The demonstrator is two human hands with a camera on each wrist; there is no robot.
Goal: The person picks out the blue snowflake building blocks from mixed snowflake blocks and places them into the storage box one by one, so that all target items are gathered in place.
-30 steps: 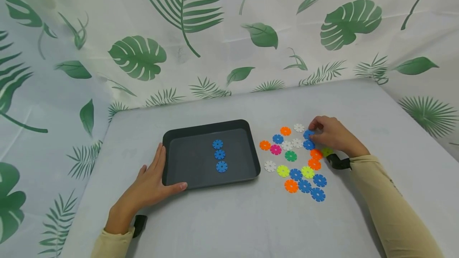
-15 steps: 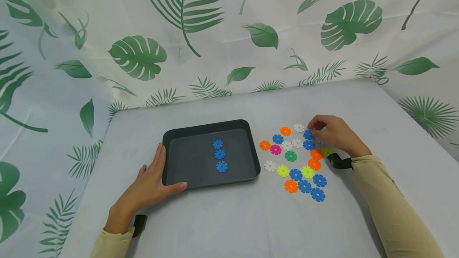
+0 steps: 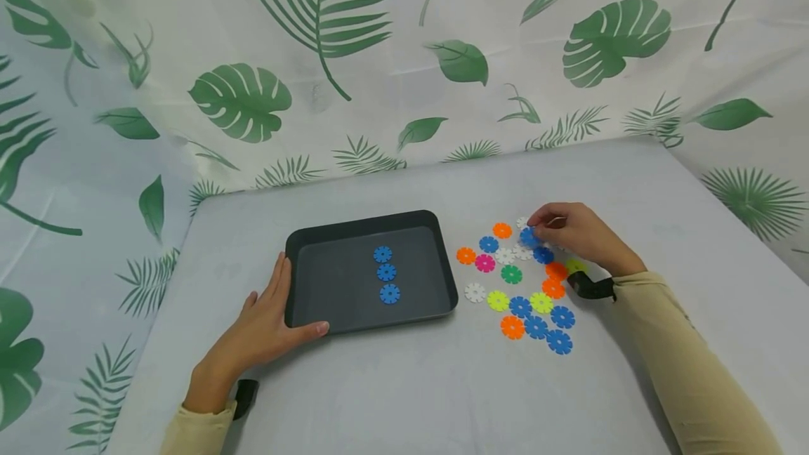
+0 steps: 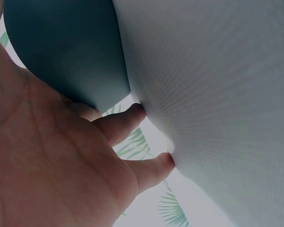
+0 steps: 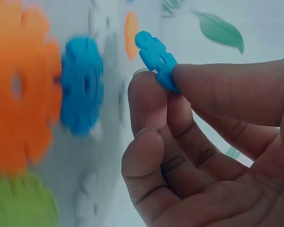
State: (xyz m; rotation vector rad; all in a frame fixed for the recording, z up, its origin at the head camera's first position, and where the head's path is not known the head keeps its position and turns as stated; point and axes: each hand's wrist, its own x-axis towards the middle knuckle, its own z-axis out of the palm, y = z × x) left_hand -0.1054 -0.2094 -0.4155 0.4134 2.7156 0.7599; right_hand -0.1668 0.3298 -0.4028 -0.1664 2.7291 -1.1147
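Observation:
My right hand [image 3: 578, 234] pinches a blue notched plastic disc [image 3: 529, 236] between thumb and fingers. Up close in the right wrist view, the blue disc [image 5: 156, 59] is tilted and lifted off the table. My left hand [image 3: 262, 325] rests against the left end of a dark grey tray [image 3: 366, 325], its fingers extended along the side and the thumb at the near rim. Inside the tray, three blue discs [image 3: 386, 272] lie in a column. In the left wrist view, the left hand's fingertips [image 4: 163, 163] touch the white tablecloth beside the tray wall [image 4: 71, 52].
Right of the tray lie several loose notched discs: orange [image 3: 512, 327], white [image 3: 475, 293], yellow-green [image 3: 498, 300], green [image 3: 511, 274], pink [image 3: 484, 262] and blue [image 3: 559, 342]. A leaf-printed cloth [image 3: 373, 111] hangs behind the table.
My right hand has picked the blue disc up from the far right of the scattered pieces and moved it a little left. The left hand and tray have stayed put.

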